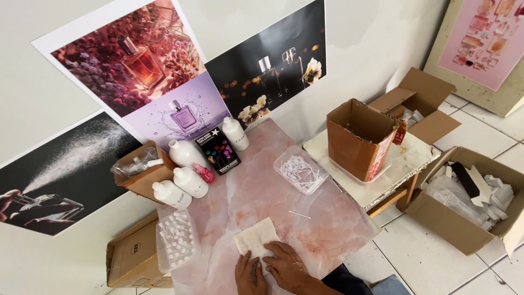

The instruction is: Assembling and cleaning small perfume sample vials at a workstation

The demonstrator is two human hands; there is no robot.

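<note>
Both hands lay at the near edge of the pink marble-patterned table [327, 224], palms down. Left hand [249, 275] rested flat, fingers spread, its fingertips on the near edge of a white folded cloth [255, 237]. Right hand [287, 264] lay beside it, fingers loosely extended onto the cloth's near right corner; neither pinched it. Cloth soft, rumpled, roughly square, lying near the table's near edge. To its right, a thin white stick [299, 215]. Farther off, a clear plastic tray [301, 169] of white sticks, and rounded white bottles [185, 175] at far left.
</note>
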